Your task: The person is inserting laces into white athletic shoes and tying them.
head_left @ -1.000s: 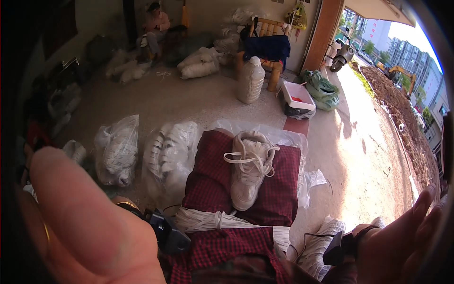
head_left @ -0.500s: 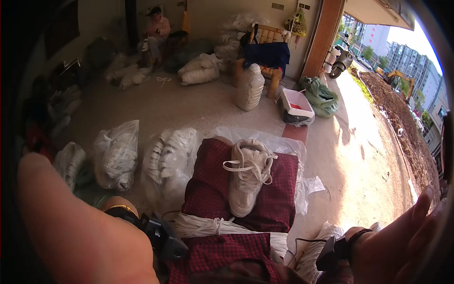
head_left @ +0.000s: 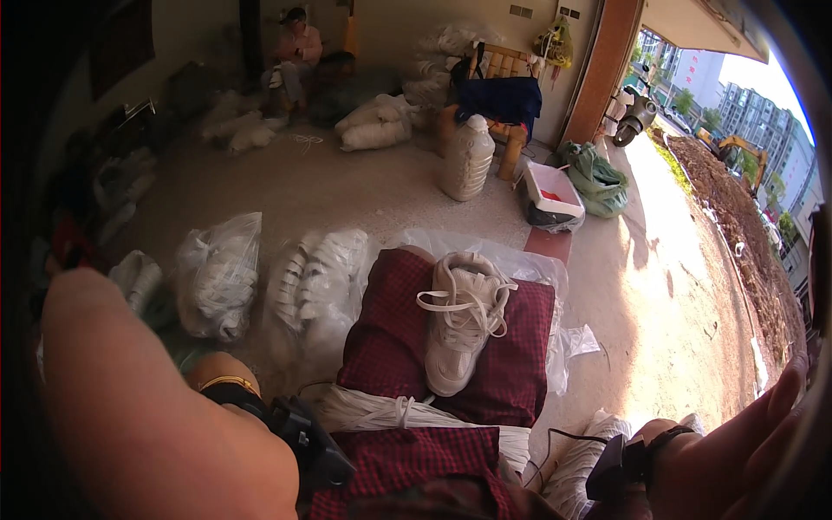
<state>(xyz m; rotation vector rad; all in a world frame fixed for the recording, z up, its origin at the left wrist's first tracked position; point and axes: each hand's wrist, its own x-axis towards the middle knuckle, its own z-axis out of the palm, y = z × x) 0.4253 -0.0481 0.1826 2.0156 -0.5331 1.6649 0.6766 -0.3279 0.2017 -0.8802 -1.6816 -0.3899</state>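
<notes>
On the dark red checked cloth (head_left: pixel 373 347) over my lap lies a white lace-up sneaker (head_left: pixel 455 338), toe toward me, its laces loosely looped on top. Neither hand touches it. My left hand (head_left: pixel 165 399) is raised large and close at the lower left, its fingers not visible; a gold bracelet (head_left: pixel 230 380) and a black strapped device (head_left: pixel 308 442) are at the wrist. At the right edge my right hand (head_left: pixel 745 451) is lifted with fingers stretched upward, a black device (head_left: pixel 617 468) at its wrist. A tied bundle of white laces (head_left: pixel 381 410) crosses my lap.
Clear bags of white shoes (head_left: pixel 221 286) stand on the floor to the left. Ahead are a large plastic jug (head_left: pixel 469 160), a white-rimmed bin (head_left: pixel 555 195), a green sack (head_left: pixel 598 182) and a bamboo chair (head_left: pixel 498 65). Another person (head_left: pixel 295 56) sits at the back.
The view has shifted slightly, so the floor items and sneaker appear a little farther right. My left hand also appears slightly farther right. The sneaker stays on my lap.
</notes>
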